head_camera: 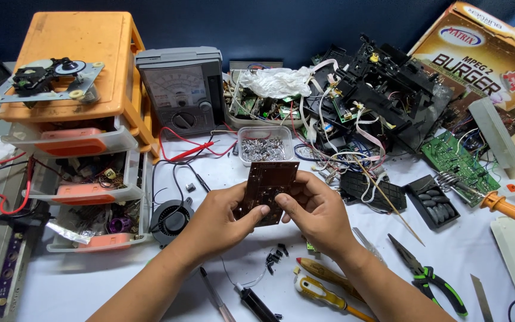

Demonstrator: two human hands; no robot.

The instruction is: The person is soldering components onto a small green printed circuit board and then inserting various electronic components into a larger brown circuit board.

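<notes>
A brown circuit board (267, 186) is held upright over the white table, solder side toward me. My left hand (217, 222) grips its left edge, thumb pressed on the lower face. My right hand (316, 209) holds the right edge, its thumb also on the board's lower part. Just behind the board stands a small clear tray of metal bits (263, 146).
An orange drawer unit (84, 119) stands at left, an analogue multimeter (183, 89) behind it. A pile of dismantled black parts and wires (365, 101) fills the back right. A soldering iron (508, 206), green-handled pliers (427, 274), screwdrivers (323, 289) and a small fan (170, 219) lie around.
</notes>
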